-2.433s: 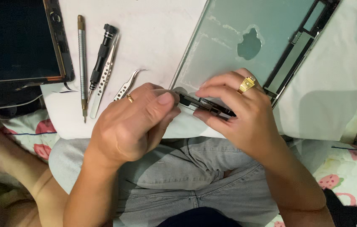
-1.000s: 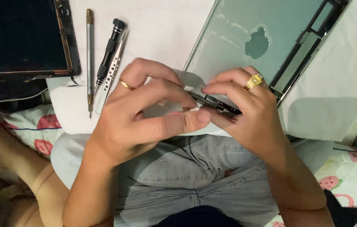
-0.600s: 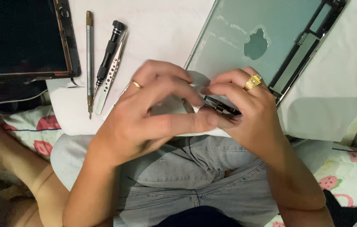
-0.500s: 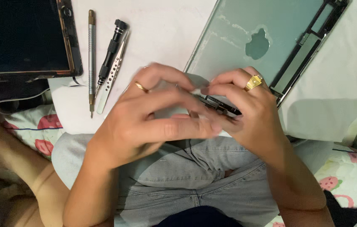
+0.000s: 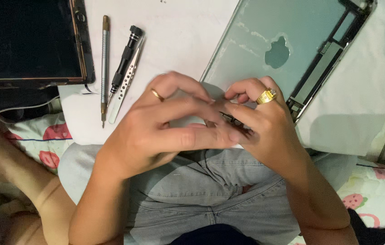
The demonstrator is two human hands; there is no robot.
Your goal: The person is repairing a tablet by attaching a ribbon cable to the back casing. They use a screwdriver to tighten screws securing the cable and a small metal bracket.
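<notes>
While a white sheet [image 5: 179, 31] covered the work surface, dull grey metal tablet shell [image 5: 269, 41] lay upper right, glossy dark screen [image 5: 24, 41] upper left, left hand [image 5: 156, 131] and right hand [image 5: 265, 131] pinched together on a small dark part [image 5: 235, 123] over the shell's near corner, slim screwdrivers [image 5: 120, 68] beside.

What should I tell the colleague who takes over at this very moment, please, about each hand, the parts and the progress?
Left hand: fingers curled over the small dark part; how firm its grip is cannot be seen.
Right hand: pinching the same part from the other side.
Parts: open tablet back shell behind the hands, detached screen far left, thin metal tool, black screwdriver and tweezers between them.
Done: screen is off.
Left: the small part is not yet set down.
</notes>
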